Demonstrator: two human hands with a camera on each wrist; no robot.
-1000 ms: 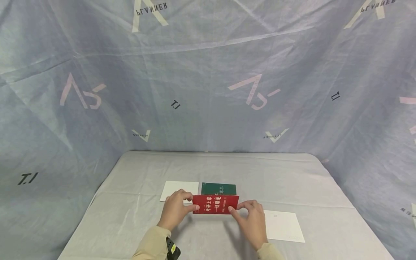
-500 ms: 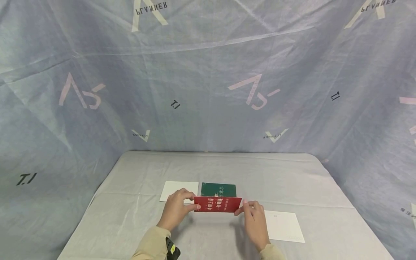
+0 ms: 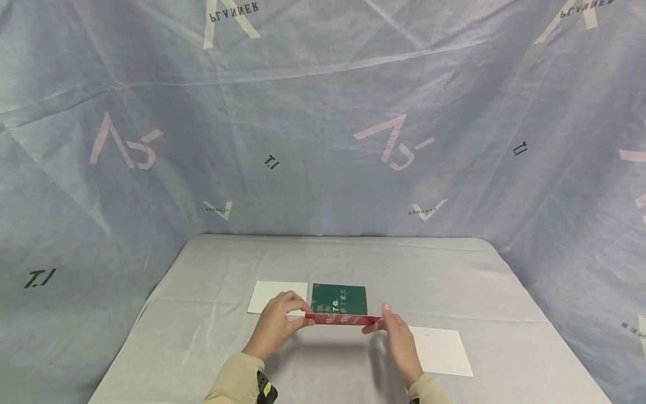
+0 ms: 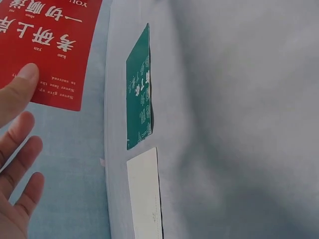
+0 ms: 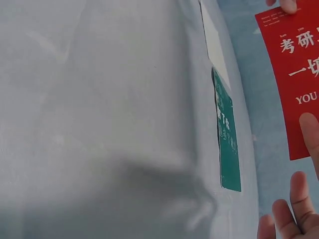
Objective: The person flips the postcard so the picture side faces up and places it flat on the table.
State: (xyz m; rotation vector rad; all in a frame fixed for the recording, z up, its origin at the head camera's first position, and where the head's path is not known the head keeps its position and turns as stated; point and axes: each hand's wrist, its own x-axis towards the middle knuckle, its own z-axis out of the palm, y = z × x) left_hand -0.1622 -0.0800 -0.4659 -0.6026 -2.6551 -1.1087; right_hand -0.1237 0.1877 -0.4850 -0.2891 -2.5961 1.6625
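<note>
My left hand (image 3: 278, 321) pinches the left end of a red card (image 3: 343, 319) with white printed characters, thumb on its printed face. At the other end my right hand (image 3: 398, 342) holds it, the thumb lying over the face in the right wrist view. The card is raised above the table, tilted so that the head view catches only a thin strip of it. Both wrist views show its print in full colour, partly cut off by the frame. Just beyond it lies a green card (image 3: 339, 299) with pale lettering.
A white card (image 3: 267, 294) lies left of the green one, partly behind my left hand. Another white card (image 3: 441, 352) rests to the right, beside my right hand. The table (image 3: 227, 258) has a pale grey cloth, with printed fabric (image 3: 323, 112) hanging around it.
The red card has tipped from facing the head camera to nearly edge-on, shifting slightly right and down, revealing more of the green card. My right hand has changed its hold at the card's right end.
</note>
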